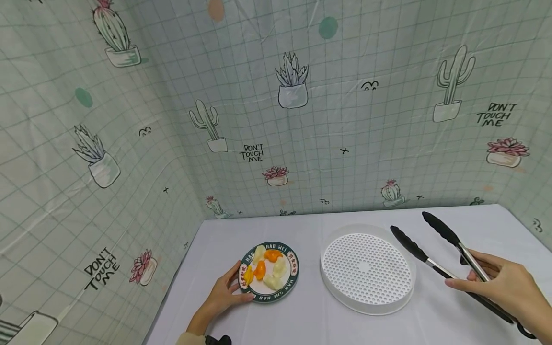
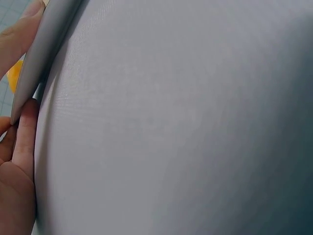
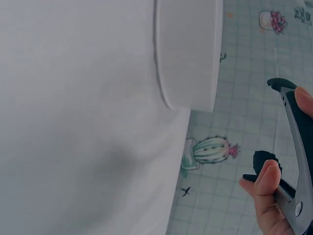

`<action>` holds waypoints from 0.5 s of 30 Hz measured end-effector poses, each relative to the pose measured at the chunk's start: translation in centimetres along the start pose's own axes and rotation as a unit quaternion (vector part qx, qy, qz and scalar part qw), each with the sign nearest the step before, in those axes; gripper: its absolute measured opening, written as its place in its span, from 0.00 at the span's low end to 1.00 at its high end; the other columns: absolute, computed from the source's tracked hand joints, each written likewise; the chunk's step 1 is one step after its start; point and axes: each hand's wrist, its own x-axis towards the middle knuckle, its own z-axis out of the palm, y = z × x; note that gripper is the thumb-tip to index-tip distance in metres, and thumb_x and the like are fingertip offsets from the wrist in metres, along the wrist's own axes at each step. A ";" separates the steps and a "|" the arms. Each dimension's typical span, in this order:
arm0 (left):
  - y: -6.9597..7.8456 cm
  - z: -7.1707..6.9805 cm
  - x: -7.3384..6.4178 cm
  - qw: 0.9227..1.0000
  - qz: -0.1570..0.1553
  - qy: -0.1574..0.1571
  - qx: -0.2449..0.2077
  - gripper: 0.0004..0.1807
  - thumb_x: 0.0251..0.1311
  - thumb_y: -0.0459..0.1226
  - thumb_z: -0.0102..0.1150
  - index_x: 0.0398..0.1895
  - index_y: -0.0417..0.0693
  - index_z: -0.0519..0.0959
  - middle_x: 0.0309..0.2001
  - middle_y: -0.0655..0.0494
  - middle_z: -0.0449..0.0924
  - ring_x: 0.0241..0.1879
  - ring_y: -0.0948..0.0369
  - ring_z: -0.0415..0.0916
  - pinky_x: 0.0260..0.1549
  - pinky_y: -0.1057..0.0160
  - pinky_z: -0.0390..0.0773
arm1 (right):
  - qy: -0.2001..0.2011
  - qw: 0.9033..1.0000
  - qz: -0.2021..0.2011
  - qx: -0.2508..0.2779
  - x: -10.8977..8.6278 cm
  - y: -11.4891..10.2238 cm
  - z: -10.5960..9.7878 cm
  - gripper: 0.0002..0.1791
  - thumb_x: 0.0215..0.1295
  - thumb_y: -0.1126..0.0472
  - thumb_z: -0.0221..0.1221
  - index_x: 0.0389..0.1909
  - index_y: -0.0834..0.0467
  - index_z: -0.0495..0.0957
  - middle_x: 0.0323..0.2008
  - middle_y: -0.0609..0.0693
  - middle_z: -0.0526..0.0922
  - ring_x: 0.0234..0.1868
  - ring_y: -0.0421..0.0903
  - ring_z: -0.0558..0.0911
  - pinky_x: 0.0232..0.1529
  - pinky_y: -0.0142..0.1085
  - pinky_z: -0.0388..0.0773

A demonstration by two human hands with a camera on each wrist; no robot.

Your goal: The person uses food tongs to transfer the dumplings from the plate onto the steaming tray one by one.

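Note:
At the left of the table, my left hand (image 1: 219, 293) pinches the near-left rim of a round plate (image 1: 295, 270) with a green lettered border. The left wrist view shows the thumb over the plate's rim (image 2: 46, 54) and fingers beneath it. Several pale and orange-yellow food pieces (image 1: 259, 270) lie on the plate; their kind is unclear. My right hand (image 1: 513, 282) holds black-tipped metal tongs (image 1: 409, 242), spread apart, with nothing between their tips. Those tips point toward the far side, above the right of a white round perforated tray (image 1: 366, 268). The right wrist view shows the tongs (image 3: 296, 132) gripped between thumb and fingers.
A white cloth covers the table (image 1: 310, 292). Behind and at the left hangs a patterned curtain (image 1: 241, 120) with cactus drawings, meeting the table's back edge. The tray has a raised side wall (image 3: 188, 54) and stands between the plate and the tongs.

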 end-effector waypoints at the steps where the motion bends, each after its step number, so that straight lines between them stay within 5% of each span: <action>1: 0.0 0.0 0.0 1.000 0.001 -0.001 -0.002 0.60 0.45 0.35 0.80 0.77 0.35 0.51 0.76 0.33 0.50 0.72 0.40 0.56 0.60 0.61 0.73 | -0.005 1.000 -0.008 -0.001 0.0 -0.5 0.1 0.53 0.51 0.42 0.74 0.66 0.74 0.65 0.40 0.65 0.85 0.54 0.64 0.78 0.45 0.55 0.76; 5: 0.0 0.0 0.0 1.000 0.001 -0.003 -0.003 0.60 0.44 0.36 0.81 0.78 0.35 0.51 0.75 0.33 0.51 0.72 0.40 0.56 0.60 0.62 0.74 | -0.018 0.999 -0.045 0.004 0.0 -2.1 0.8 0.51 0.51 0.43 0.75 0.66 0.71 0.69 0.61 0.77 0.69 0.58 0.75 0.72 0.41 0.48 0.81; 8: 0.0 0.0 0.0 1.000 0.002 -0.004 -0.004 0.61 0.44 0.37 0.81 0.77 0.35 0.51 0.75 0.33 0.51 0.72 0.40 0.56 0.60 0.62 0.73 | -0.032 0.997 -0.063 0.016 0.0 -3.3 1.3 0.49 0.51 0.43 0.75 0.67 0.68 0.70 0.62 0.75 0.70 0.58 0.70 0.75 0.38 0.33 0.81; 15: -0.1 -0.1 0.1 1.000 0.005 -0.005 -0.006 0.60 0.44 0.37 0.81 0.78 0.35 0.51 0.75 0.32 0.51 0.72 0.40 0.56 0.60 0.62 0.73 | -0.066 0.990 -0.103 0.072 -0.2 -6.6 2.7 0.47 0.51 0.50 0.76 0.66 0.70 0.70 0.62 0.73 0.72 0.59 0.70 0.74 0.41 0.26 0.81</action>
